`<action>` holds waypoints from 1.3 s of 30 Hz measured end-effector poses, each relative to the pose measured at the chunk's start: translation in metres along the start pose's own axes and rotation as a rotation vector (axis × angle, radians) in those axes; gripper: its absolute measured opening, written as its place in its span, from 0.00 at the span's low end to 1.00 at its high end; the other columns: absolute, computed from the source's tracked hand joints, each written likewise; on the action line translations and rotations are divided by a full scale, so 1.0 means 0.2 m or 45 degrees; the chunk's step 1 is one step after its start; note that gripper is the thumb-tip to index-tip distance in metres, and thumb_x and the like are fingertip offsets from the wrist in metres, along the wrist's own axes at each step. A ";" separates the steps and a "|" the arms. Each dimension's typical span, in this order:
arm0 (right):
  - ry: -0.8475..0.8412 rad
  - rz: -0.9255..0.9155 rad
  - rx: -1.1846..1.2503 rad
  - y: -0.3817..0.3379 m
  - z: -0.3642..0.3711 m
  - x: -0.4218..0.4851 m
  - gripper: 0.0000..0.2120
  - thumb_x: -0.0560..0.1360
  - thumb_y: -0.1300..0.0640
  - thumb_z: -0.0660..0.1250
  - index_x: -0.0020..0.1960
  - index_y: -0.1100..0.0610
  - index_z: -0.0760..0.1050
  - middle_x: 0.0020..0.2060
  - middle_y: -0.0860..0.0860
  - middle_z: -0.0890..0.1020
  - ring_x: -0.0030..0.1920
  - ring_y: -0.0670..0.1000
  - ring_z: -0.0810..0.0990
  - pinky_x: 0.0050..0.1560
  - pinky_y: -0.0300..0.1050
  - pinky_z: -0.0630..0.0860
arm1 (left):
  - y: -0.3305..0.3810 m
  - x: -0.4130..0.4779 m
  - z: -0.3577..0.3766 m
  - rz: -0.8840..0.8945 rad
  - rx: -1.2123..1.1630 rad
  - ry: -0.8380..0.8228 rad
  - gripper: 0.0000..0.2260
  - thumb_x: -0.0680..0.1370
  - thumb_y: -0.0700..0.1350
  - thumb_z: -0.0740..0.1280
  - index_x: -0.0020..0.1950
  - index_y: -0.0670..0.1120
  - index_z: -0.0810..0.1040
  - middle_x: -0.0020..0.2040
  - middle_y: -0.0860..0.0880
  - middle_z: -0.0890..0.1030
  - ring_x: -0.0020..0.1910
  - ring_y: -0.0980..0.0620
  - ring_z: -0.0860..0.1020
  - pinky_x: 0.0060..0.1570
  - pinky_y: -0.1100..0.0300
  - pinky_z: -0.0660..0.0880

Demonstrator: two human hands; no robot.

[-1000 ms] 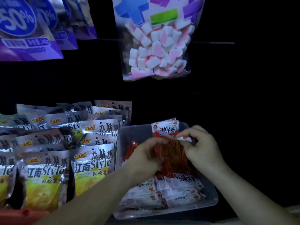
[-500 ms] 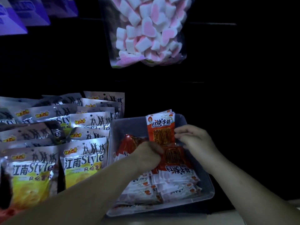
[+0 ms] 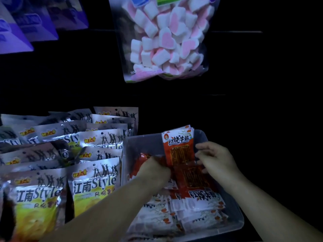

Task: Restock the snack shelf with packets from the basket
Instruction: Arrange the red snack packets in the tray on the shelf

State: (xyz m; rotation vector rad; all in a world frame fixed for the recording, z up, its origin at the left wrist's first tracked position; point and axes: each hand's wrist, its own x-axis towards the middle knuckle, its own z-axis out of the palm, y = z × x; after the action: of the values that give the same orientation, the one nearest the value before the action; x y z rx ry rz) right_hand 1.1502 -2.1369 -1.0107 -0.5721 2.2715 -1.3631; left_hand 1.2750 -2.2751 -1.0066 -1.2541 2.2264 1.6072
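A clear plastic bin point(image 3: 232, 222) at the lower right holds several red-and-white snack packets point(image 3: 201, 201) lying flat. A small stack of red packets point(image 3: 178, 145) stands upright against the bin's back wall. My right hand point(image 3: 216, 158) pinches that stack at its right edge, fingers curled. My left hand point(image 3: 153, 170) is curled down into the bin's left part, gripping a red packet point(image 3: 139, 163) there; its fingertips are hidden.
Silver and yellow chip bags point(image 3: 94, 186) stand in rows left of the bin, touching its wall. A bag of pink and white marshmallows point(image 3: 166, 41) hangs above. Purple bags point(image 3: 26, 27) hang at the top left. The surroundings are dark.
A second ago both hands held a red packet raised between them. Now the upright stack leans at the bin's back, and my left hand has dropped lower into the bin's left side.
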 end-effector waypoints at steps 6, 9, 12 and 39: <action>-0.084 -0.045 -0.047 0.00 0.13 0.07 0.08 0.82 0.54 0.68 0.50 0.40 0.80 0.46 0.42 0.84 0.50 0.41 0.81 0.52 0.40 0.78 | -0.01 0.08 -0.13 0.245 0.708 0.241 0.07 0.78 0.47 0.65 0.54 0.52 0.81 0.44 0.50 0.86 0.38 0.50 0.84 0.35 0.57 0.79; -0.078 -0.024 -0.049 0.00 0.17 0.07 0.08 0.82 0.49 0.66 0.47 0.38 0.81 0.43 0.38 0.85 0.49 0.40 0.82 0.56 0.46 0.80 | -0.06 0.17 -0.12 0.436 1.011 0.029 0.17 0.77 0.52 0.58 0.61 0.57 0.80 0.53 0.50 0.86 0.51 0.47 0.84 0.52 0.52 0.82; -0.091 -0.032 -0.032 -0.02 0.18 0.06 0.10 0.83 0.46 0.64 0.46 0.36 0.80 0.43 0.36 0.85 0.48 0.39 0.82 0.58 0.48 0.79 | -0.11 0.20 -0.12 0.453 1.061 -0.194 0.16 0.82 0.49 0.57 0.66 0.53 0.78 0.63 0.48 0.82 0.60 0.47 0.80 0.65 0.48 0.76; 0.244 0.016 0.168 0.06 0.10 0.09 0.18 0.80 0.62 0.69 0.66 0.46 0.75 0.55 0.42 0.79 0.56 0.45 0.80 0.59 0.52 0.81 | -0.03 0.40 0.04 0.472 -0.275 0.240 0.05 0.80 0.46 0.71 0.45 0.50 0.83 0.41 0.48 0.86 0.43 0.49 0.84 0.50 0.46 0.83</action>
State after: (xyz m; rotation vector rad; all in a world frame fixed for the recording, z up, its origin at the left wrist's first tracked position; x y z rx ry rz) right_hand 1.1450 -2.1559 -1.0328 -0.3980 2.3045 -1.6094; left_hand 1.2240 -2.3128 -1.0568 -1.1308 2.5822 1.9796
